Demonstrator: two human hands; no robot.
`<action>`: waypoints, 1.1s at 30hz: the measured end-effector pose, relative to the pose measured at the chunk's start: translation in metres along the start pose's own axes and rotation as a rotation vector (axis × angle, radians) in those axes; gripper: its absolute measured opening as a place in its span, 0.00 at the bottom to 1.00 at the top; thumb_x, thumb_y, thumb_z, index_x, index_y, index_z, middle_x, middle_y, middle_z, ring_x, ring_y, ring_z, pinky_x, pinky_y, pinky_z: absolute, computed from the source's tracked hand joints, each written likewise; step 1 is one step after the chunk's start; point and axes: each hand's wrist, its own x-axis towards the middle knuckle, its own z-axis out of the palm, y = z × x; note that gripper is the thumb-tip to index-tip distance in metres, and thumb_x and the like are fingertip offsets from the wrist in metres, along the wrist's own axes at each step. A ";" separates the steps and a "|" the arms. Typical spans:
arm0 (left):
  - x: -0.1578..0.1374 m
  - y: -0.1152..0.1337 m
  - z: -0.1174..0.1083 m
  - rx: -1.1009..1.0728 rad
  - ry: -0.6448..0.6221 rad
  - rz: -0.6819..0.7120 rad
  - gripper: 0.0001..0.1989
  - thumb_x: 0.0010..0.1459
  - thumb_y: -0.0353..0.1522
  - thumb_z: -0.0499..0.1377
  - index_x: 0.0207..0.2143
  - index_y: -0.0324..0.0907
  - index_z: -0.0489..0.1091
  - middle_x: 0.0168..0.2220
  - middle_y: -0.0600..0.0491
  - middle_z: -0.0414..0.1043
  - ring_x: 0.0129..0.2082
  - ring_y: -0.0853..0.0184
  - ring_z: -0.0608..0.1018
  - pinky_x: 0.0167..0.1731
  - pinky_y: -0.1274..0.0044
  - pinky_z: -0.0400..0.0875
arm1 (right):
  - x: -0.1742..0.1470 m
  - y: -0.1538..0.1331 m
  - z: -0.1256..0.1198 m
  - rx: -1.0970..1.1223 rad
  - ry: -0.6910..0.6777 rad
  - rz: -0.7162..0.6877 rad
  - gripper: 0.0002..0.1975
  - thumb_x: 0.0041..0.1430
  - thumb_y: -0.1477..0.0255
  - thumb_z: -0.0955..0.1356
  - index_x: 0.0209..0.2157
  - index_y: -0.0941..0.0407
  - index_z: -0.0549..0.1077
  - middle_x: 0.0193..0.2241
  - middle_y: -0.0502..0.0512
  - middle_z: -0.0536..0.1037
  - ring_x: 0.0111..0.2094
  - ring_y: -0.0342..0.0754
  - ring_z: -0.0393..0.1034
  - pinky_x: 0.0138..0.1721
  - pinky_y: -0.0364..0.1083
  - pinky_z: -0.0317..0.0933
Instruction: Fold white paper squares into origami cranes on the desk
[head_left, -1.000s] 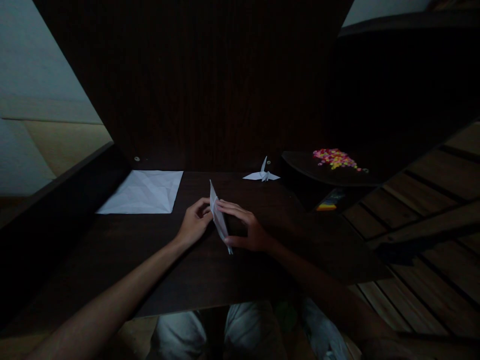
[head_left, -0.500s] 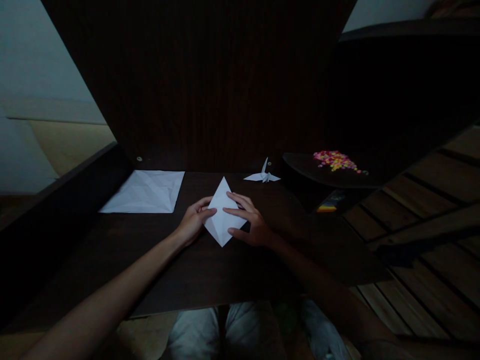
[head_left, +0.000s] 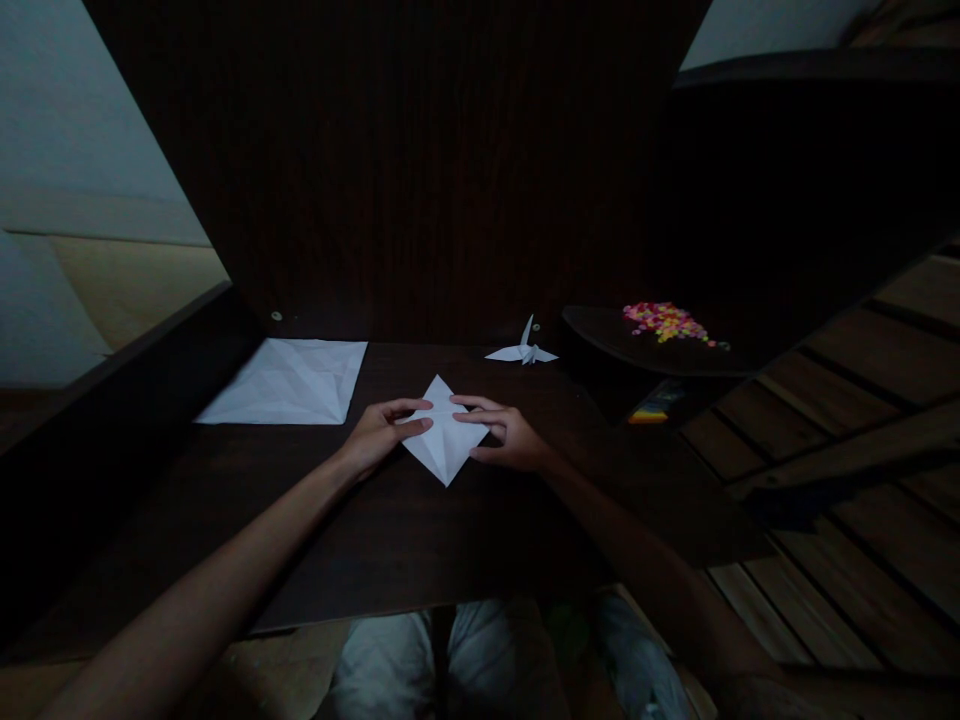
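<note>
A white folded origami paper (head_left: 448, 455), diamond-shaped with a crease down its middle, lies between my hands over the dark table. My left hand (head_left: 375, 435) holds its left corner, the thumb and a finger reaching over the top face. From the other side, my right hand (head_left: 517, 438) has two fingertips on the paper's upper right part and its thumb by the lower right edge. Behind the paper stands a finished white paper crane (head_left: 528, 353). Part of the paper's side corners is hidden under my fingers.
A creased white paper sheet (head_left: 292, 382) lies at the back left of the table (head_left: 360, 550). On a low curved shelf (head_left: 592, 330) at right is a pile of small colourful pieces (head_left: 667, 322). A tall dark panel (head_left: 412, 170) rises behind.
The paper's top tip now sits lower and the diamond looks shorter and wider. My right fingers have drawn closer together, and my left fingertip now shows on the paper's face.
</note>
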 end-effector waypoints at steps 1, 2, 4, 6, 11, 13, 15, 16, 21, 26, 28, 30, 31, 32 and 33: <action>0.001 0.000 -0.003 0.061 -0.030 0.016 0.22 0.37 0.36 0.71 0.37 0.39 0.77 0.53 0.42 0.70 0.50 0.53 0.73 0.49 0.65 0.67 | 0.000 0.000 -0.001 0.003 -0.011 0.036 0.26 0.46 0.70 0.74 0.50 0.52 0.73 0.61 0.62 0.60 0.60 0.58 0.57 0.56 0.57 0.59; 0.002 0.001 -0.007 0.138 -0.066 0.041 0.22 0.37 0.36 0.71 0.37 0.40 0.77 0.57 0.42 0.66 0.53 0.52 0.71 0.50 0.64 0.66 | 0.000 -0.001 -0.002 0.002 -0.025 0.078 0.27 0.44 0.70 0.75 0.49 0.53 0.73 0.61 0.62 0.60 0.61 0.58 0.56 0.56 0.58 0.58; 0.003 0.002 -0.016 0.356 -0.148 0.101 0.22 0.37 0.37 0.70 0.39 0.41 0.77 0.61 0.42 0.60 0.56 0.51 0.69 0.52 0.62 0.65 | 0.001 -0.001 -0.004 -0.015 -0.063 0.164 0.27 0.42 0.70 0.76 0.48 0.54 0.74 0.61 0.62 0.61 0.61 0.59 0.56 0.57 0.59 0.56; 0.004 0.003 -0.022 0.564 -0.216 0.204 0.24 0.41 0.39 0.68 0.42 0.41 0.76 0.59 0.43 0.62 0.55 0.52 0.69 0.53 0.61 0.65 | 0.001 0.000 -0.006 -0.055 -0.093 0.212 0.27 0.40 0.68 0.76 0.46 0.54 0.76 0.60 0.61 0.63 0.61 0.58 0.57 0.57 0.59 0.56; 0.003 0.007 -0.030 0.924 -0.326 0.387 0.28 0.43 0.46 0.66 0.46 0.43 0.75 0.56 0.45 0.66 0.55 0.54 0.68 0.55 0.61 0.61 | 0.004 0.003 -0.009 -0.295 -0.086 0.114 0.22 0.43 0.66 0.75 0.43 0.55 0.78 0.55 0.61 0.70 0.57 0.57 0.62 0.57 0.59 0.56; 0.002 0.009 -0.031 1.013 -0.353 0.424 0.30 0.42 0.47 0.67 0.46 0.43 0.74 0.55 0.46 0.67 0.55 0.53 0.66 0.55 0.61 0.60 | 0.004 0.003 -0.009 -0.389 -0.079 0.060 0.19 0.44 0.66 0.75 0.41 0.55 0.78 0.54 0.61 0.71 0.55 0.57 0.64 0.55 0.59 0.57; 0.002 0.010 -0.033 1.048 -0.375 0.440 0.31 0.42 0.48 0.67 0.48 0.44 0.73 0.53 0.46 0.69 0.54 0.54 0.67 0.54 0.62 0.61 | 0.004 0.003 -0.010 -0.443 -0.068 0.022 0.17 0.45 0.67 0.75 0.39 0.55 0.79 0.53 0.60 0.72 0.53 0.56 0.66 0.53 0.58 0.59; 0.003 0.010 -0.034 1.055 -0.387 0.440 0.32 0.42 0.48 0.67 0.48 0.44 0.73 0.53 0.47 0.70 0.54 0.55 0.67 0.53 0.63 0.62 | 0.004 0.003 -0.010 -0.462 -0.059 0.009 0.16 0.45 0.67 0.75 0.39 0.55 0.79 0.52 0.60 0.73 0.53 0.56 0.66 0.52 0.58 0.60; 0.004 0.013 -0.037 1.052 -0.431 0.422 0.32 0.41 0.46 0.68 0.50 0.44 0.72 0.53 0.47 0.71 0.51 0.57 0.71 0.52 0.65 0.64 | 0.003 0.002 -0.008 -0.530 -0.035 -0.025 0.13 0.46 0.69 0.74 0.37 0.54 0.79 0.50 0.58 0.75 0.50 0.55 0.68 0.51 0.57 0.62; 0.004 0.014 -0.038 1.031 -0.413 0.423 0.27 0.46 0.46 0.66 0.47 0.44 0.74 0.52 0.47 0.72 0.49 0.58 0.73 0.51 0.66 0.66 | 0.002 0.005 -0.008 -0.546 -0.027 -0.056 0.09 0.48 0.71 0.73 0.35 0.54 0.79 0.48 0.58 0.76 0.49 0.54 0.69 0.50 0.55 0.63; 0.005 0.013 -0.038 1.019 -0.415 0.436 0.21 0.49 0.45 0.64 0.44 0.45 0.76 0.50 0.48 0.73 0.49 0.59 0.73 0.50 0.67 0.67 | 0.002 0.005 -0.008 -0.558 -0.025 -0.051 0.09 0.49 0.70 0.73 0.35 0.54 0.79 0.48 0.58 0.76 0.49 0.54 0.69 0.50 0.55 0.63; 0.005 0.013 -0.038 1.013 -0.426 0.458 0.17 0.51 0.44 0.63 0.40 0.45 0.78 0.49 0.48 0.74 0.48 0.59 0.74 0.49 0.68 0.67 | 0.002 0.004 -0.007 -0.572 -0.024 -0.048 0.13 0.48 0.68 0.73 0.38 0.54 0.79 0.47 0.58 0.77 0.49 0.53 0.69 0.50 0.55 0.62; 0.005 0.013 -0.038 1.012 -0.433 0.469 0.17 0.52 0.44 0.63 0.40 0.45 0.78 0.49 0.48 0.75 0.48 0.60 0.74 0.49 0.68 0.67 | 0.001 0.003 -0.006 -0.577 -0.022 -0.050 0.15 0.48 0.67 0.74 0.39 0.54 0.78 0.47 0.58 0.77 0.49 0.53 0.68 0.51 0.55 0.62; 0.004 0.013 -0.037 1.010 -0.438 0.479 0.16 0.52 0.44 0.62 0.40 0.45 0.78 0.49 0.48 0.75 0.48 0.60 0.74 0.49 0.68 0.68 | 0.002 0.002 -0.005 -0.583 -0.022 -0.053 0.17 0.47 0.66 0.74 0.41 0.54 0.78 0.47 0.58 0.77 0.49 0.53 0.68 0.51 0.54 0.62; 0.004 0.014 -0.037 1.008 -0.440 0.490 0.16 0.52 0.44 0.62 0.40 0.45 0.78 0.48 0.48 0.75 0.47 0.60 0.74 0.48 0.69 0.68 | 0.002 0.001 -0.004 -0.589 -0.021 -0.057 0.18 0.47 0.65 0.74 0.42 0.55 0.77 0.47 0.58 0.77 0.49 0.53 0.68 0.51 0.54 0.62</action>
